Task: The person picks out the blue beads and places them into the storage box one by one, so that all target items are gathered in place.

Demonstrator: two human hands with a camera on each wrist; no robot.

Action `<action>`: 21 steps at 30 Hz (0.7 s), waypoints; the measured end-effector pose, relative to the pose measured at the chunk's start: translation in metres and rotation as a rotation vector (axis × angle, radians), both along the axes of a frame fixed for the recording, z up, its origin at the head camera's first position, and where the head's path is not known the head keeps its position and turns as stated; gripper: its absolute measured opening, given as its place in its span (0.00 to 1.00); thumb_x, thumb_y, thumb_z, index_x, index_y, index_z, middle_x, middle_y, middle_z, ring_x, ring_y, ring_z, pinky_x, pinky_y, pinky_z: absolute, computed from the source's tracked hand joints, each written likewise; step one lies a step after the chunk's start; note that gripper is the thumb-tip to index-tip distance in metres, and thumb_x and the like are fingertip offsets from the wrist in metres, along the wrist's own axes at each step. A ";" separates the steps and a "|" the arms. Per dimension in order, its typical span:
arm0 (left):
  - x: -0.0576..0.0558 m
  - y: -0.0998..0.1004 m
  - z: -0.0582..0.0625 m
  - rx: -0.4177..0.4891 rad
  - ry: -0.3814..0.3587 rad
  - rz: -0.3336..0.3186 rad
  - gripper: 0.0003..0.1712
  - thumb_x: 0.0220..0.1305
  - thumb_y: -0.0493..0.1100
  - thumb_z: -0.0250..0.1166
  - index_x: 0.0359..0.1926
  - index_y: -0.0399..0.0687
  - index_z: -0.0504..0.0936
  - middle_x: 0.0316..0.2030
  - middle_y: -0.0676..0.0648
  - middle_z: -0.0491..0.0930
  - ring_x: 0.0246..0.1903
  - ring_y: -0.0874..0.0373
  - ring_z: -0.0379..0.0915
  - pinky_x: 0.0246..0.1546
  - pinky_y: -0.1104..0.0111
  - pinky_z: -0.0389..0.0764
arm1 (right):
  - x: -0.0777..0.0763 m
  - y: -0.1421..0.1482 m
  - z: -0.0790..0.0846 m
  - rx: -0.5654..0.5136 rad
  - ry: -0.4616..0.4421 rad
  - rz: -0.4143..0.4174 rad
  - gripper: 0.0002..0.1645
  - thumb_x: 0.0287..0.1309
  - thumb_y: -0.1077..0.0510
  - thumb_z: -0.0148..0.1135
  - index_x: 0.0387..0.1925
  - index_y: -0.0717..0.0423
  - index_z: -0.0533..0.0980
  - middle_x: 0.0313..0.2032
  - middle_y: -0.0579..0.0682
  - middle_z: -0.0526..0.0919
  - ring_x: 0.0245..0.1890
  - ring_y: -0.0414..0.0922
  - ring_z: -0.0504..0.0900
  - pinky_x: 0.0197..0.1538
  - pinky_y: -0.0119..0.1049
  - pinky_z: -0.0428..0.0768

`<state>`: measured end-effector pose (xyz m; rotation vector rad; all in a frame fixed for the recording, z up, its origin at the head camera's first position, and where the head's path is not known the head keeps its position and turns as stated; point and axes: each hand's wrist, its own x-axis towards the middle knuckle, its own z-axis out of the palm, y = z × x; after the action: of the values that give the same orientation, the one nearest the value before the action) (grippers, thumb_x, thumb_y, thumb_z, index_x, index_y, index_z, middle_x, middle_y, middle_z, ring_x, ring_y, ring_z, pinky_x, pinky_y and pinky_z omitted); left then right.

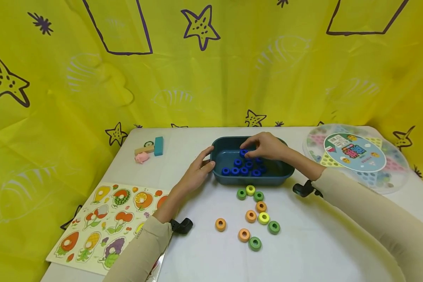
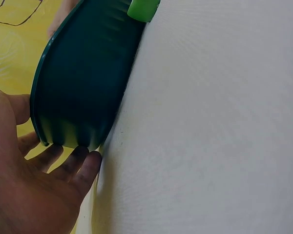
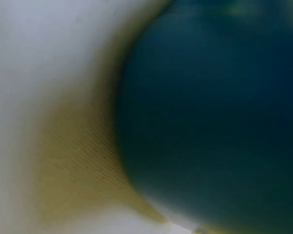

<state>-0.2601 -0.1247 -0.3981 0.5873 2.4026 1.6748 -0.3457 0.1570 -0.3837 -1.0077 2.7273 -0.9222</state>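
A dark teal tray (image 1: 229, 180) holds several blue ring beads (image 1: 244, 171), most of them bunched at its front middle. My left hand (image 1: 197, 172) holds the tray's left end, its thumb near the rim and the other fingers bent along the outer wall in the left wrist view. Over the tray, my right hand (image 1: 266, 147) pinches one blue bead (image 1: 243, 152) between thumb and fingers. The right wrist view is mostly filled by a blurred tray wall (image 3: 210, 122); the hand is hidden there.
In front of the tray lie several green, yellow and orange beads (image 1: 251, 216). A clear round case (image 1: 356, 156) with a printed label is at the right. Fruit puzzle boards (image 1: 107, 227) lie under the left forearm; small blocks (image 1: 158, 145) and a pink pig figure (image 1: 141, 158) sit behind.
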 end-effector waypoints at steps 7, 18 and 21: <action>0.002 0.000 0.002 -0.007 -0.003 0.002 0.30 0.71 0.41 0.48 0.71 0.47 0.52 0.70 0.45 0.50 0.63 0.45 0.57 0.55 0.53 0.67 | -0.010 -0.006 -0.009 0.007 -0.023 -0.014 0.17 0.49 0.50 0.70 0.43 0.47 0.82 0.21 0.44 0.76 0.18 0.43 0.68 0.23 0.34 0.65; 0.001 -0.001 0.001 0.003 -0.005 -0.004 0.30 0.72 0.42 0.48 0.71 0.47 0.52 0.70 0.44 0.50 0.63 0.45 0.57 0.54 0.53 0.67 | -0.016 -0.009 -0.018 0.024 -0.049 -0.002 0.16 0.49 0.52 0.70 0.42 0.48 0.83 0.39 0.46 0.83 0.23 0.43 0.71 0.31 0.37 0.70; 0.001 -0.001 0.001 0.005 0.001 -0.007 0.30 0.71 0.41 0.48 0.71 0.46 0.51 0.70 0.44 0.50 0.63 0.44 0.57 0.54 0.52 0.67 | -0.017 -0.009 -0.020 0.041 -0.061 -0.003 0.16 0.48 0.52 0.71 0.42 0.48 0.83 0.41 0.46 0.83 0.30 0.43 0.75 0.37 0.38 0.72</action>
<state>-0.2592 -0.1254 -0.3969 0.5972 2.3948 1.6787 -0.3625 0.1476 -0.4033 -0.9528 2.6867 -0.8791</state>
